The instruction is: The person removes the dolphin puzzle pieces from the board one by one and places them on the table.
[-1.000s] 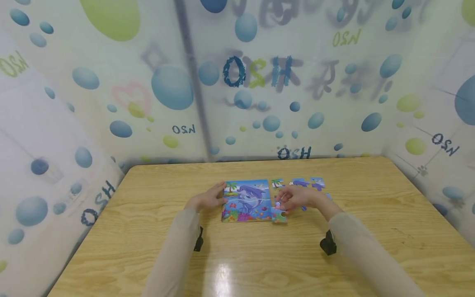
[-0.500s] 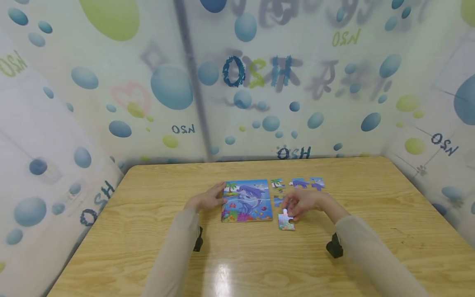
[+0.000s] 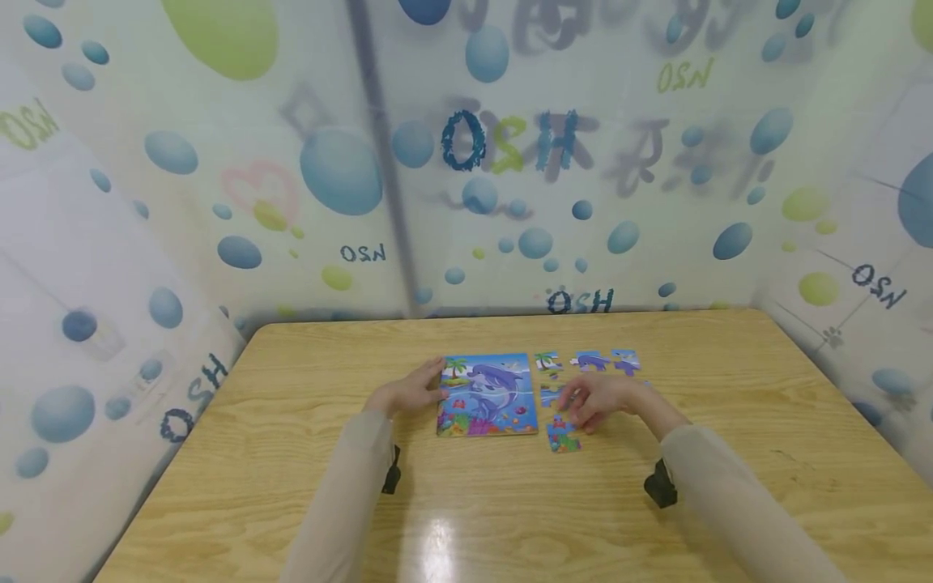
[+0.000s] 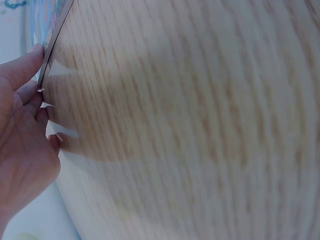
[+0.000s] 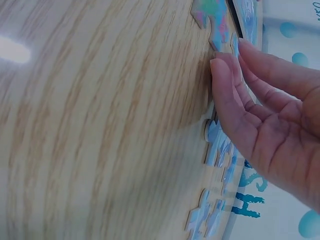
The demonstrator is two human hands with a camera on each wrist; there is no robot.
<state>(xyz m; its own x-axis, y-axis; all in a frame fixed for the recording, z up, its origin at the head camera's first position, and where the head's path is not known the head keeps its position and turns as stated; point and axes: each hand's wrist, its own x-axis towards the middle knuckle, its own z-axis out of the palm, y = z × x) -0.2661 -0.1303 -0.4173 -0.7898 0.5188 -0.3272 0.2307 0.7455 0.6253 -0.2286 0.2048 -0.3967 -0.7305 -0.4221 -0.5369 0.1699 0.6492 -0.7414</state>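
In the head view a square dolphin picture board (image 3: 487, 397) lies flat on the table. My left hand (image 3: 404, 393) rests at its left edge, thumb and fingers touching it; in the left wrist view the thumb tip is right at the board's edge. My right hand (image 3: 601, 398) hovers to the right of the board, fingers loosely bent. A corner jigsaw piece (image 3: 563, 437) with coral colours lies flat just in front of its fingertips. A blue jigsaw piece (image 3: 548, 395) is partly covered by those fingers. Thumb and index finger stand apart in the right wrist view.
Behind the right hand lie a palm-tree piece (image 3: 547, 361), a dolphin piece (image 3: 589, 361) and another blue piece (image 3: 625, 361). More pieces are partly hidden by the hand. The wooden table (image 3: 466, 510) meets a patterned curtain (image 3: 466, 275) at the back.
My right hand pulled the corner piece toward me and to the right, slightly away from the board, then let it go flat on the table. My left hand stayed at the board.
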